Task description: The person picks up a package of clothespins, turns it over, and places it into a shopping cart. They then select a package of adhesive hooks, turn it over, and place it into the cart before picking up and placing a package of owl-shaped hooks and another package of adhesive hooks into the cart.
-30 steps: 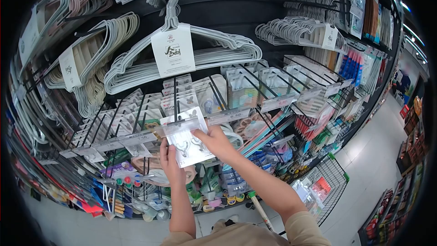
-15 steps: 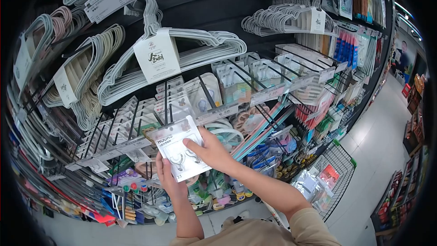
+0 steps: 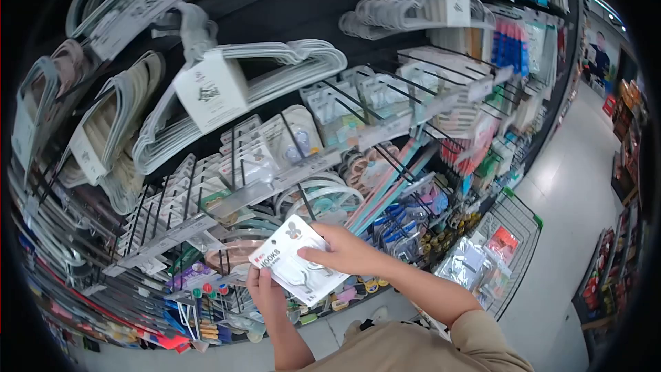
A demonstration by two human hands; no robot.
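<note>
A white pack of hooks (image 3: 297,262), printed "HOOKS" with a small rabbit-like picture, is held tilted in front of me, before the shelf's lower rods. My right hand (image 3: 337,251) grips its right side, thumb across the front. On the lower left edge, my left hand (image 3: 266,293) also holds the pack, its fingers partly behind the card. Close behind hang more packaged goods on rods, among them round rings of light plastic (image 3: 330,200).
White hangers (image 3: 241,83) fill the rack above, with a blurred price sign (image 3: 141,14) at upper left. A wire shopping cart (image 3: 527,234) holding several packages stands at right beside the aisle floor (image 3: 561,186). Shelves of goods (image 3: 613,262) line the far right.
The pack has come lower and to the right, away from the rods, and turned anticlockwise. Both hands stay on it. The whole view has shifted slightly.
</note>
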